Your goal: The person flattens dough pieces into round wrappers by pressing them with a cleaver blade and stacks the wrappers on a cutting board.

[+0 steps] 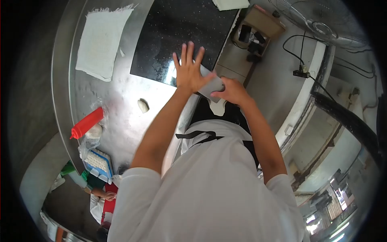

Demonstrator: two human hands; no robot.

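Note:
Near the edge of a black speckled slab (177, 36), a grey flat-bladed tool (211, 89) lies between my two hands. My left hand (188, 74) is spread with its fingers apart over the slab, its palm and thumb against the tool's blade. On the tool's other end, my right hand (231, 91) is closed, thumb and fingers gripping it. What lies under my left palm is hidden. A small whitish piece (143, 105) rests on the metal table (125, 133), left of my left forearm.
A white cloth (102, 44) lies at upper left, another (230, 4) at the top. A red squeeze bottle (88, 122) and a blue-edged tray (98, 163) stand left. A co-worker's hand (109, 196) shows lower left. A box (262, 24) and a fan (322, 28) are upper right.

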